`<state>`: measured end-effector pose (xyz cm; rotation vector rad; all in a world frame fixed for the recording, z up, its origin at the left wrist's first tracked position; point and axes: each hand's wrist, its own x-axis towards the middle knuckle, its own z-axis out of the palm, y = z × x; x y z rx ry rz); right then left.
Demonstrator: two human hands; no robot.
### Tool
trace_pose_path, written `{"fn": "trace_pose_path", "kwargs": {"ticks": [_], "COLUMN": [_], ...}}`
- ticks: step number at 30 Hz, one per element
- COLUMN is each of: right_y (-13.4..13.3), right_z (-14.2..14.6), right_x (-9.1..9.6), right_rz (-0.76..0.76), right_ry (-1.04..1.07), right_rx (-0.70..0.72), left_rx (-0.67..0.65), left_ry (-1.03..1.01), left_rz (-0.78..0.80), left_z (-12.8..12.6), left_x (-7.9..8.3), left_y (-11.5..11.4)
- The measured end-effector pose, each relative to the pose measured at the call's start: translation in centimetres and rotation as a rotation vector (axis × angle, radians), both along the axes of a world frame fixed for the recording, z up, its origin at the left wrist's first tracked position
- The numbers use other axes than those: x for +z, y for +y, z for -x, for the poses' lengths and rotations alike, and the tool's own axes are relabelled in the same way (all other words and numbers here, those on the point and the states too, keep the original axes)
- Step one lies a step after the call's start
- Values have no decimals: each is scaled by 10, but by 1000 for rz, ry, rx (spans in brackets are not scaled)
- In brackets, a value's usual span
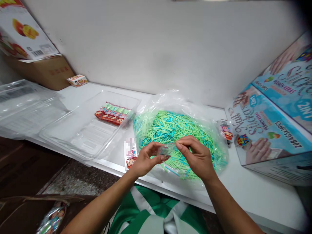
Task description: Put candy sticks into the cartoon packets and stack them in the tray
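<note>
Between my two hands is a small clear plastic packet (167, 149) with a greenish tint; its contents are too small to make out. My left hand (148, 159) is closed on the packet's left end, thumb below and fingers above. The thumb and forefinger of my right hand (196, 154) pinch at its right end. Both hands hover over the front of a large open clear bag (168, 97) full of thin green and blue sticks (168, 126). Beside my left wrist a small printed packet (131, 159) lies on the white table (234, 191).
Left of the bag, a clear plastic tray (73, 126) holds a row of red-and-green packets (113, 113). More clear trays (21, 107) lie further left, near a brown carton (41, 71). Blue printed boxes (270, 130) stand at the right, by another small packet (226, 131).
</note>
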<state>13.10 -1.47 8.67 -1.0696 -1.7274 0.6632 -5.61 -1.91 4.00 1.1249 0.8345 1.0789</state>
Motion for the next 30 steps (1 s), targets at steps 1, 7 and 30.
{"fn": "trace_pose_path", "kwargs": {"ticks": [1,7,30], "right_y": [1,6,9], "right_z": [2,0,-59], "right_x": [-1,-6,-38], "right_rz": [27,191,456], "right_ry": [18,57,-174], "right_rx": [-19,-34,-286], "left_rx": [21,151,656], "left_ry": [-10,31,1162], "left_rz": [7,79,3], "left_z": [0,12,186], "left_x": [-2,10,-44], "left_y": [1,7,256]}}
